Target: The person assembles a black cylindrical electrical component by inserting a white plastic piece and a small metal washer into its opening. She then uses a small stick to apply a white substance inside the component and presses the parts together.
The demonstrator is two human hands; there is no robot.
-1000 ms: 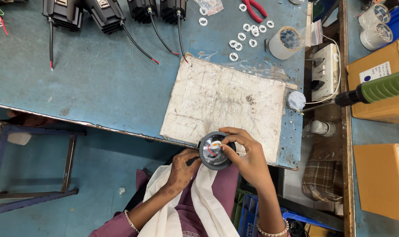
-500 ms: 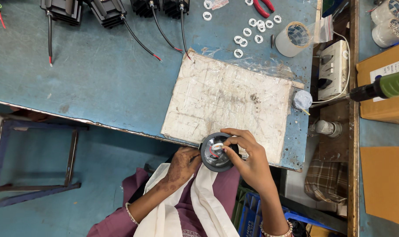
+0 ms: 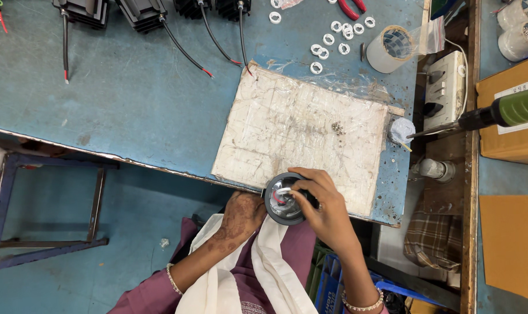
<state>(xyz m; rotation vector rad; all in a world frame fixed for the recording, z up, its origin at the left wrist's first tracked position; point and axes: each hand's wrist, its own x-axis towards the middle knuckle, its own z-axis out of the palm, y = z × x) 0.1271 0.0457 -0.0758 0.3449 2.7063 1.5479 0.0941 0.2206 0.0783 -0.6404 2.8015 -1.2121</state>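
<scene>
At the near edge of the blue table (image 3: 130, 104) I hold a round black lamp housing (image 3: 282, 200) with a shiny inside. My left hand (image 3: 240, 215) grips it from below and the left. My right hand (image 3: 325, 203) lies over its right side, with the fingertips pressing a white ring and a red wire into the opening. The housing sits just off the front edge of a worn white work mat (image 3: 299, 125). A small heap of screws (image 3: 337, 128) lies on the mat.
Several black housings with red-tipped leads (image 3: 142, 11) line the far edge. White rings (image 3: 333, 38), red pliers (image 3: 351, 7) and a tape roll (image 3: 392, 49) lie at the back right. A green-handled power screwdriver (image 3: 508, 110), a socket strip (image 3: 444, 90) and cardboard boxes (image 3: 511, 244) are on the right.
The view has shifted a little, and the table appears lower in the picture. My right fingers have shifted over the housing's opening; both hands stay on it.
</scene>
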